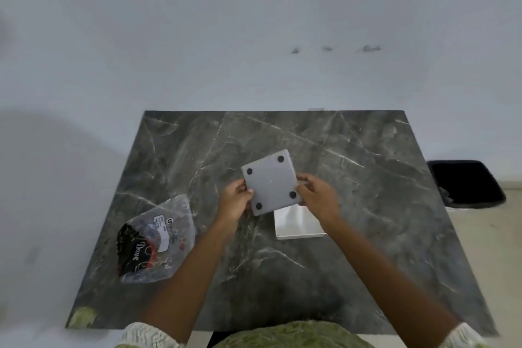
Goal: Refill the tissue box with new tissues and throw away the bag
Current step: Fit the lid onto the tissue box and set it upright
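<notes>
Both hands, left (236,200) and right (317,197), pinch the grey square four-footed base panel (271,182); probably loosely, so it could drop onto the dark marble worktop (367,206).

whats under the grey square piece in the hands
Below the grey square piece, held by the left hand and right hand, a white box sits on the marble table. Its far edge is covered, and its contents cannot be seen.
</notes>
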